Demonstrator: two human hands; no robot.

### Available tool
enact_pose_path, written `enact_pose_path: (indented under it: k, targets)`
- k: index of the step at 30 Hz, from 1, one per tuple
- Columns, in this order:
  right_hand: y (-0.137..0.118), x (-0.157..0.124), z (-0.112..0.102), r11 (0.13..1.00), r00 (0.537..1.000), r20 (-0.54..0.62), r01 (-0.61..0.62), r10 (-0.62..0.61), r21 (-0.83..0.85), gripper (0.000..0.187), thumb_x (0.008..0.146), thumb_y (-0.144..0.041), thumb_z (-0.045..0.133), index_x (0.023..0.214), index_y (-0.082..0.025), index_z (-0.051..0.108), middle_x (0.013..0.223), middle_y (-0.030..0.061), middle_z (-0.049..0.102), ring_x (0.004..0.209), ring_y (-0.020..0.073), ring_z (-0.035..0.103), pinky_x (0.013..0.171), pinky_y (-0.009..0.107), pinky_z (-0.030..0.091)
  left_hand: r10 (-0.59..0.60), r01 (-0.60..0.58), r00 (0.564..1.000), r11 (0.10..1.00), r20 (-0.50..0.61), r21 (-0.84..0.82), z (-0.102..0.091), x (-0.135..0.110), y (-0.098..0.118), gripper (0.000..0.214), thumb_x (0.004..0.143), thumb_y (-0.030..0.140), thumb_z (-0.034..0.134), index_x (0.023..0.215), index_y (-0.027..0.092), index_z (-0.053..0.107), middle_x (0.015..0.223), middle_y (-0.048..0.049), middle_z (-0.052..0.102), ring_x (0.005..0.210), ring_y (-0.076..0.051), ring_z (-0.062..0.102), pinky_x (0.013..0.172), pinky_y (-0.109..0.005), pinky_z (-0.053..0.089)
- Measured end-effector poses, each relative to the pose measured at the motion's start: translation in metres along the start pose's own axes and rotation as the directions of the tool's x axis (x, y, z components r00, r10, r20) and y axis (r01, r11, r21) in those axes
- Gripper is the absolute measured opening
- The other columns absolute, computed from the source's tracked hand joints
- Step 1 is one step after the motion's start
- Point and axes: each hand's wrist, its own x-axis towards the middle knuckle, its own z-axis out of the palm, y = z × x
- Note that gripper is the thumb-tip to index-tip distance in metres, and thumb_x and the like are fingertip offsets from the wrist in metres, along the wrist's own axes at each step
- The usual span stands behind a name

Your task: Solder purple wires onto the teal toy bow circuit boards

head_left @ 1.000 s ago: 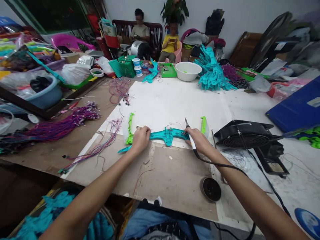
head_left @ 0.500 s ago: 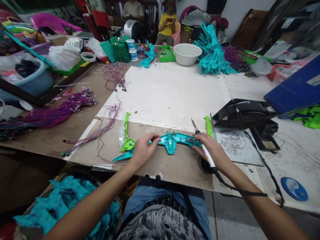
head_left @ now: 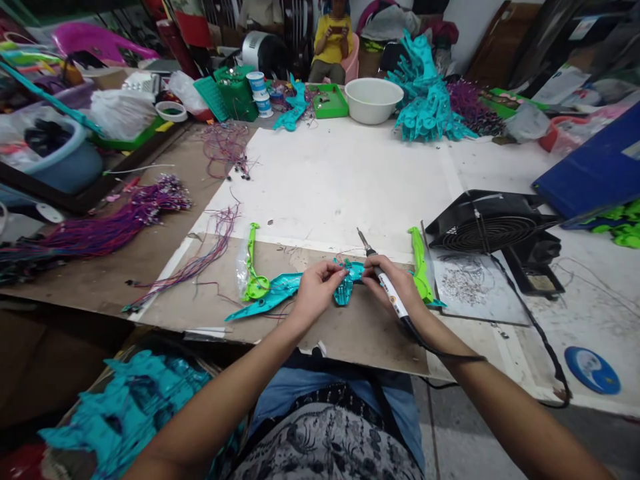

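Observation:
A long turquoise plastic shell [head_left: 273, 297], shaped like a toy bow, lies across the brown board near the table's front edge. Lime-green arms stand out at its two ends, the left one [head_left: 251, 260] and the right one [head_left: 420, 257]. At the shell's middle piece, the fingertips of my left hand [head_left: 317, 290] are pinched together; what they grip is too small to make out. My right hand [head_left: 397, 283] holds a soldering iron [head_left: 393, 293] with its tip pointing up and away, while its fingertips meet near the shell's middle. Thin red wires show around the middle piece.
Right of the shell, a black fan [head_left: 493, 223] stands behind a grey plate [head_left: 465, 287] strewn with small bits. Bundled wires [head_left: 210, 253] lie at left. Farther back are a white basin [head_left: 374, 100] and stacked turquoise shells [head_left: 425, 100]. A person in yellow [head_left: 331, 43] sits beyond.
Both hands have moved inward to the shell's middle piece, the left going right and the right going left with the soldering iron. The right green arm is now more exposed.

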Motion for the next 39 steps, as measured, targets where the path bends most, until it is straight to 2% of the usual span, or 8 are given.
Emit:
enact_pose_path:
  k: [4,8,15,20,26,31,35,39]
  targets:
    - [0.002,0.006,0.007,0.987,0.997,-0.011,-0.08,0.082,0.142,0.022,0.081,-0.026,0.061,0.101,-0.025,0.05,0.08,-0.0009,0.068,0.067,0.015,0.065,0.065,0.027,0.05,-0.065,0.064,0.998,0.988,-0.004,-0.14,0.007,0.002,0.002,0.016,0.068,0.031,0.07,0.075,0.017,0.065,0.071,-0.002,0.068,0.068,-0.014,0.062,0.064,-0.025,0.046]
    - [0.003,0.01,0.012,0.97,0.993,-0.018,-0.114,0.121,0.217,0.027,0.081,-0.029,0.063,0.103,-0.025,0.049,0.08,-0.0015,0.067,0.068,0.0152,0.066,0.066,0.028,0.052,-0.096,0.096,0.995,0.981,0.009,-0.166,0.007,0.003,0.003,0.017,0.066,0.029,0.073,0.073,0.016,0.065,0.062,0.0006,0.065,0.059,-0.011,0.057,0.058,-0.023,0.043]
    - [0.001,0.009,0.013,0.969,0.992,-0.008,-0.122,0.127,0.215,0.029,0.079,-0.026,0.065,0.104,-0.025,0.05,0.081,-0.0009,0.068,0.069,0.0156,0.066,0.067,0.028,0.052,-0.01,0.011,1.0,0.997,0.008,-0.078,0.009,0.003,-0.004,0.015,0.069,0.03,0.069,0.073,0.016,0.065,0.07,-0.002,0.068,0.064,-0.013,0.061,0.06,-0.023,0.045]
    - [-0.002,0.006,0.015,0.972,0.985,-0.089,-0.125,0.145,0.198,0.025,0.078,-0.025,0.064,0.101,-0.025,0.052,0.078,-0.0016,0.066,0.067,0.0144,0.064,0.066,0.028,0.052,0.028,-0.028,1.0,1.0,-0.006,0.01,0.012,0.003,-0.005,0.012,0.073,0.028,0.065,0.075,0.016,0.065,0.066,-0.0009,0.066,0.061,-0.013,0.059,0.057,-0.022,0.043]
    - [-0.008,0.003,0.016,0.808,0.932,-0.123,-0.223,0.34,0.545,0.032,0.074,-0.028,0.07,0.099,-0.024,0.051,0.074,-0.0032,0.066,0.062,0.0138,0.065,0.06,0.027,0.056,0.073,-0.073,0.993,0.997,0.094,-0.002,0.013,0.007,-0.005,0.013,0.074,0.027,0.064,0.078,0.015,0.066,0.076,-0.0036,0.068,0.072,-0.015,0.061,0.068,-0.025,0.047]
    - [-0.008,0.003,0.02,0.688,0.912,-0.09,-0.234,0.4,0.688,0.037,0.071,-0.03,0.073,0.099,-0.024,0.049,0.075,-0.0022,0.068,0.065,0.0154,0.067,0.062,0.029,0.059,0.11,-0.114,0.984,0.993,0.141,0.024,0.013,0.008,-0.005,0.015,0.075,0.028,0.063,0.078,0.014,0.066,0.075,-0.0034,0.067,0.073,-0.015,0.059,0.069,-0.025,0.046]
    - [-0.006,0.003,0.021,0.673,0.913,-0.093,-0.22,0.397,0.706,0.038,0.07,-0.028,0.074,0.098,-0.023,0.049,0.072,-0.0031,0.067,0.06,0.0131,0.065,0.058,0.025,0.057,0.091,-0.098,0.978,0.995,0.189,0.028,0.011,0.008,-0.003,0.015,0.075,0.028,0.062,0.078,0.013,0.066,0.076,-0.0043,0.068,0.073,-0.015,0.061,0.071,-0.027,0.046]
    - [-0.006,0.003,0.021,0.73,0.906,-0.142,-0.22,0.399,0.647,0.035,0.07,-0.027,0.073,0.098,-0.023,0.051,0.071,-0.0032,0.066,0.058,0.0118,0.063,0.055,0.023,0.054,0.06,-0.061,0.978,0.998,0.198,-0.001,0.011,0.009,-0.003,0.017,0.074,0.03,0.064,0.078,0.014,0.067,0.076,-0.0033,0.069,0.072,-0.014,0.061,0.071,-0.026,0.046]
